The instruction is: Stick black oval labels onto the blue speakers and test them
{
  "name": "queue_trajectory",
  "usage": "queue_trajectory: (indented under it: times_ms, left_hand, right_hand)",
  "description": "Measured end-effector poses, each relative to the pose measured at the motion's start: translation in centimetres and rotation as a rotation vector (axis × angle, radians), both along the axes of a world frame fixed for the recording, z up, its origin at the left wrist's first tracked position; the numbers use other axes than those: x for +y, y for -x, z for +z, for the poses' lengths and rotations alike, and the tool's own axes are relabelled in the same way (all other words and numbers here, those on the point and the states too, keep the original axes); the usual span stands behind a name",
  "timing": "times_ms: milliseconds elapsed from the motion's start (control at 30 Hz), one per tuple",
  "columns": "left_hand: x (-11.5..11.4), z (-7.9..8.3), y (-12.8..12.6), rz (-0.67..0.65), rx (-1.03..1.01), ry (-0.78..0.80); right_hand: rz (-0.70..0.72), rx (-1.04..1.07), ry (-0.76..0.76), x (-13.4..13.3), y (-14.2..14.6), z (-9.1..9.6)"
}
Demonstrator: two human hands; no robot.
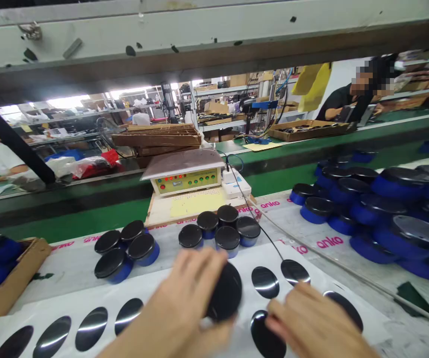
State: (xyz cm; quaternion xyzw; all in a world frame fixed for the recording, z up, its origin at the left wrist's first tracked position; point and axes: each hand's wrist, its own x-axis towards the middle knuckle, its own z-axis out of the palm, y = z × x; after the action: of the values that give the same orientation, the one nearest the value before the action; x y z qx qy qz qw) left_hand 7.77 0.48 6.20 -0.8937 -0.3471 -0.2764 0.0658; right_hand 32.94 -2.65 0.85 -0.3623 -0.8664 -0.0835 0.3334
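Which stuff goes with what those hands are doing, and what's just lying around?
Job, probably:
black round piece, in the left hand
black disc, by the right hand
white sheet
blue pots with black tops

Just lying about, probably:
stacked brown trays
red bundle
dark scrap

The bench point(283, 216) is covered in sheeting printed "anko" in pink. On it lie a white sheet point(250, 256), a wooden board point(157, 214) and a grey cable point(326, 251). Blue tubs point(144, 249) with black tops stand in groups of four and five; more are heaped at right. A carton point(31, 263) sits at left.
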Motion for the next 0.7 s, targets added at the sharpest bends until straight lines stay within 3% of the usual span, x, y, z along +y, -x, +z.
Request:
queue_trajectory:
  times_ms: [100, 167, 233, 333, 433, 567, 700]
  left_hand:
    - [4.1, 0.9, -1.2, 0.192, -0.199, 0.102]
    - [7.6, 0.9, -3.4, 0.139, -0.235, 0.247]
    - [10.8, 0.2, -6.1, 0.074, -0.215, 0.306]
    - [14.5, -1.2, -9.9, 0.034, -0.159, 0.371]
    - [16.6, -2.1, -12.0, 0.025, -0.110, 0.427]
    - [17.4, -2.3, -12.6, 0.037, -0.043, 0.460]
    - [16.6, -1.7, -12.0, 0.052, 0.079, 0.482]
  right_hand:
    - [-0.307, 0.083, -0.202, 1.3, -4.6, -0.3]
    - [-0.540, 0.267, -0.316, 2.2, -7.2, -1.4]
    - [-0.673, 0.420, -0.383, 3.1, -8.8, -2.9]
    - [-0.727, 0.524, -0.359, 3.9, -9.5, -5.0]
    - [-0.717, 0.581, -0.290, 4.1, -9.4, -6.0]
    - [-0.686, 0.647, -0.228, 4.0, -9.5, -6.1]
    - [-0.648, 0.692, -0.195, 3.9, -9.7, -6.1]
